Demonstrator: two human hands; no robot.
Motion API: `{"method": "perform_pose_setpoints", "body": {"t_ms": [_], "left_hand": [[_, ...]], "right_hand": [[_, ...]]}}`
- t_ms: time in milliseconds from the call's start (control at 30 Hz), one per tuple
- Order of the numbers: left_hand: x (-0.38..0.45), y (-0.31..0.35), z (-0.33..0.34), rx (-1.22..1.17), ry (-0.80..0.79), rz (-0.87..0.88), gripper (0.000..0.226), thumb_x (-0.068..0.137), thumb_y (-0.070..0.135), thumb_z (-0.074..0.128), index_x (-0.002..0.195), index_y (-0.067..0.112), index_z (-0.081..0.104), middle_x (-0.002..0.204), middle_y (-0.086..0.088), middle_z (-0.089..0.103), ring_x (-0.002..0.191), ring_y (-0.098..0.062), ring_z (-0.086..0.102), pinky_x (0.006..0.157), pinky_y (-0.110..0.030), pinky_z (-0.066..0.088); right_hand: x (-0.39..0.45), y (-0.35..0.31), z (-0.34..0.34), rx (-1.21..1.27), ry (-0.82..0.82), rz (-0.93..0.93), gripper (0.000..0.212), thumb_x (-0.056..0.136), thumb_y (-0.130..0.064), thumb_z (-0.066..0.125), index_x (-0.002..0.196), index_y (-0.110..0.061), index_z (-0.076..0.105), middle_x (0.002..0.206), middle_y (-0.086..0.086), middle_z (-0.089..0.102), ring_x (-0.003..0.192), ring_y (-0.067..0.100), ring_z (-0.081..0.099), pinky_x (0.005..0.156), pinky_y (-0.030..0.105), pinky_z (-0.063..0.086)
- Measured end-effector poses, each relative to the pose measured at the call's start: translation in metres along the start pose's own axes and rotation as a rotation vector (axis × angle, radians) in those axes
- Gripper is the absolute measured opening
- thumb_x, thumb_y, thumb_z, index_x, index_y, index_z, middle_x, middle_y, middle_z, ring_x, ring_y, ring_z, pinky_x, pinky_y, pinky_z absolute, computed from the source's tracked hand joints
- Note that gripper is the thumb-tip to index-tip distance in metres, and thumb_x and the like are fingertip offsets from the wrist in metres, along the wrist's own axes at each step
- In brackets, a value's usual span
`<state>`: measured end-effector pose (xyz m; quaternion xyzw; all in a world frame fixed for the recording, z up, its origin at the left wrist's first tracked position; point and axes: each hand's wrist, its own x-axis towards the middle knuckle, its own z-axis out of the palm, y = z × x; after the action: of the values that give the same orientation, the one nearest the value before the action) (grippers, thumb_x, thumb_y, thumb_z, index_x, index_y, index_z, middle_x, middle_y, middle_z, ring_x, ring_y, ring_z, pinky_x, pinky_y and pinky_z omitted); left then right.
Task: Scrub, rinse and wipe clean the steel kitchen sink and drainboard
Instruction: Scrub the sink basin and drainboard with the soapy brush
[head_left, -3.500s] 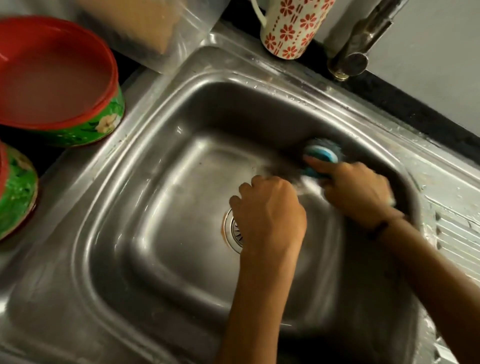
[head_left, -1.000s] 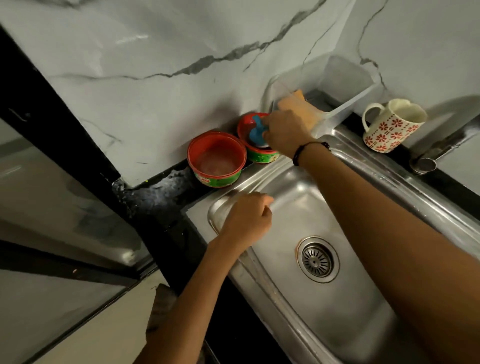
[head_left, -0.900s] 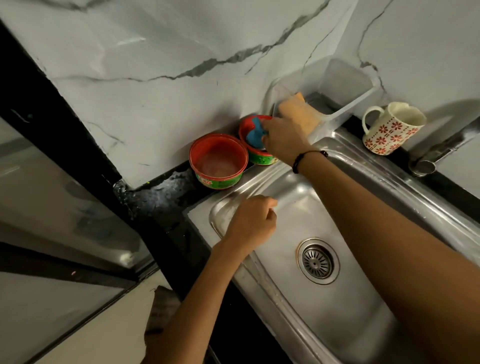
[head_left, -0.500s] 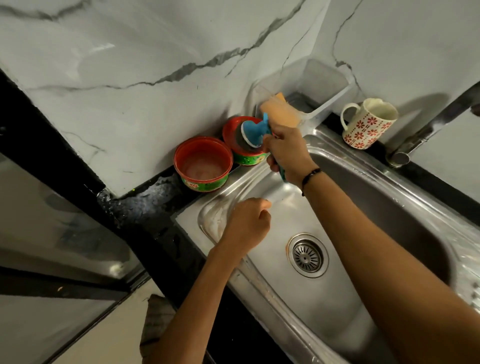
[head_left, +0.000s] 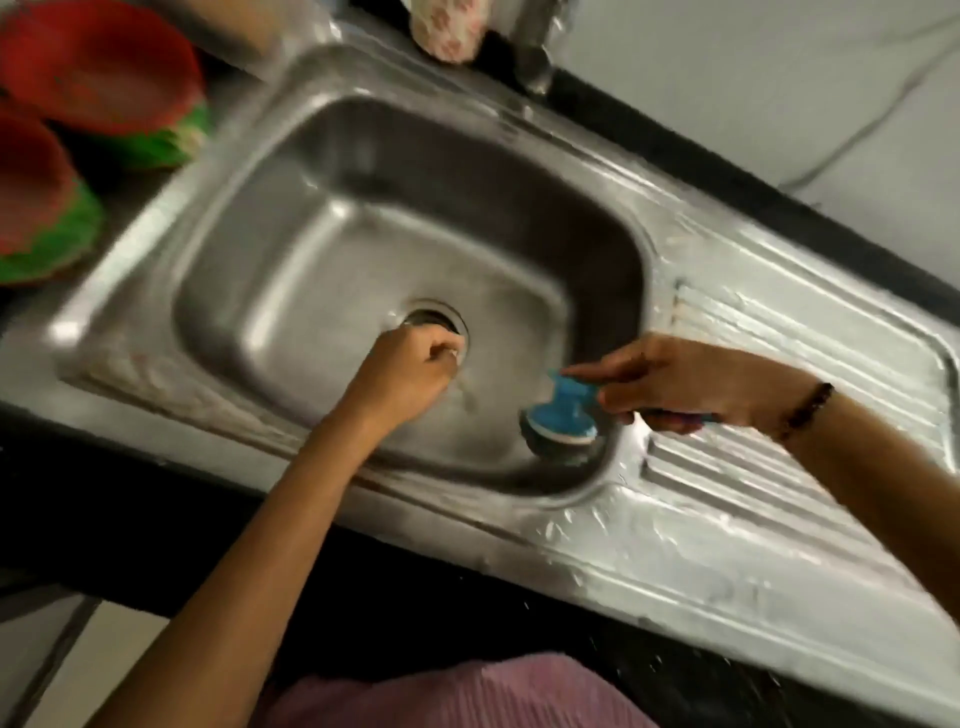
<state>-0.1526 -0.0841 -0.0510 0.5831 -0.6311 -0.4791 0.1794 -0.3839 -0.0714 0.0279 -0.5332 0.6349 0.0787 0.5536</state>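
1. Steel sink (head_left: 171, 291) w/ its basin fills centre of frame; whole view is motion-blurred. Rim runs from 9 o'clock down toward 5 o'clock along a dark counter edge.
2. Drainboard (head_left: 810, 332) joins the basin on its 3 o'clock side, ribbed, w/ pale streaks and wet glints on the steel.
3. Pink ribbed garment (head_left: 467, 696) at 6 o'clock, bottom edge of frame.
4. Two red-and-green bowls, one at 10 o'clock (head_left: 104, 73), the other just below at 9 o'clock (head_left: 36, 208), both off the sink's rim on the dark counter.
5. Right hand (head_left: 691, 379) at approx 3 o'clock of the basin, over the seam btw basin and drainboard. Fingers curl round the handle of the scrub brush (head_left: 563, 415); index finger lies straight along the top. Dark band on the wrist.
6. Left hand (head_left: 410, 369) in the basin, knuckles up, fingers curled in; its tips sit at the 6 o'clock edge of the drain (head_left: 431, 314). Can't tell if anything is in it — too blurred.
7. Brush head is blue on top, dark pad below, pressed vs. the basin wall at the 4 o'clock corner.
8. Patterned mug (head_left: 449, 26) at 12 o'clock, on the back ledge, cut by the frame; tap (head_left: 530, 47) just beside it at its 3 o'clock.
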Motion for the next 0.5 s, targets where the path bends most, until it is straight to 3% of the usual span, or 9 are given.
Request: {"method": "perform_pose_setpoints", "body": {"t_ms": [67,133,200,267,367,433,500], "left_hand": [[-0.001,0.01,0.026,0.014,-0.118,0.007,0.028,0.093,0.008,0.049,0.117,0.006,0.063,0.116,-0.009,0.065,0.103,-0.017,0.06,0.078,-0.01,0.039],[0.001,0.019,0.051,0.064,-0.222,0.037,0.026,0.092,0.006,0.047,0.111,0.0,0.065,0.112,-0.014,0.065,0.105,-0.025,0.059,0.088,-0.023,0.041],[0.002,0.026,0.066,0.13,-0.262,0.027,0.027,0.09,0.01,0.043,0.098,-0.005,0.065,0.1,-0.019,0.065,0.092,-0.029,0.058,0.08,-0.033,0.041],[0.003,0.029,0.074,0.152,-0.262,0.031,0.036,0.083,0.017,0.038,0.091,-0.008,0.063,0.097,-0.024,0.064,0.082,-0.024,0.054,0.076,-0.033,0.042],[0.005,0.024,0.073,0.159,-0.249,0.031,0.028,0.088,0.009,0.043,0.099,-0.004,0.066,0.102,-0.02,0.067,0.092,-0.029,0.06,0.086,-0.039,0.048],[0.005,0.018,0.069,0.14,-0.238,0.019,0.025,0.09,0.006,0.044,0.099,-0.002,0.066,0.104,-0.019,0.066,0.097,-0.031,0.06,0.086,-0.038,0.047],[0.006,0.011,0.064,0.136,-0.239,-0.012,0.021,0.091,0.007,0.043,0.094,0.009,0.064,0.097,-0.016,0.066,0.091,-0.03,0.06,0.077,-0.03,0.045]], "right_hand": [[-0.004,0.004,-0.003,-0.514,-0.046,-0.056,0.038,0.093,-0.014,0.052,0.129,-0.025,0.056,0.066,0.009,0.051,0.049,0.013,0.042,0.047,0.026,0.034],[0.009,-0.004,0.0,-0.944,-0.05,-0.205,0.035,0.092,-0.02,0.05,0.127,-0.021,0.057,0.086,0.013,0.062,0.071,0.017,0.054,0.064,0.023,0.036],[0.029,-0.018,-0.001,-1.184,0.014,-0.239,0.029,0.092,-0.024,0.047,0.117,-0.018,0.06,0.105,0.011,0.065,0.094,0.027,0.062,0.078,0.032,0.046],[0.049,-0.032,-0.016,-1.39,0.136,-0.145,0.028,0.092,-0.025,0.048,0.114,-0.013,0.061,0.112,0.013,0.063,0.105,0.034,0.06,0.081,0.038,0.048],[0.072,-0.054,-0.038,-1.578,0.226,0.023,0.031,0.09,-0.021,0.05,0.116,-0.007,0.06,0.118,0.016,0.06,0.111,0.035,0.057,0.084,0.04,0.045],[0.075,-0.062,-0.028,-1.604,0.112,0.046,0.031,0.092,-0.021,0.049,0.12,-0.008,0.057,0.124,0.015,0.056,0.115,0.034,0.054,0.087,0.041,0.043],[0.071,-0.053,0.003,-1.524,-0.109,-0.035,0.026,0.094,-0.024,0.048,0.116,-0.013,0.057,0.116,0.011,0.059,0.103,0.028,0.056,0.079,0.036,0.042]]}}
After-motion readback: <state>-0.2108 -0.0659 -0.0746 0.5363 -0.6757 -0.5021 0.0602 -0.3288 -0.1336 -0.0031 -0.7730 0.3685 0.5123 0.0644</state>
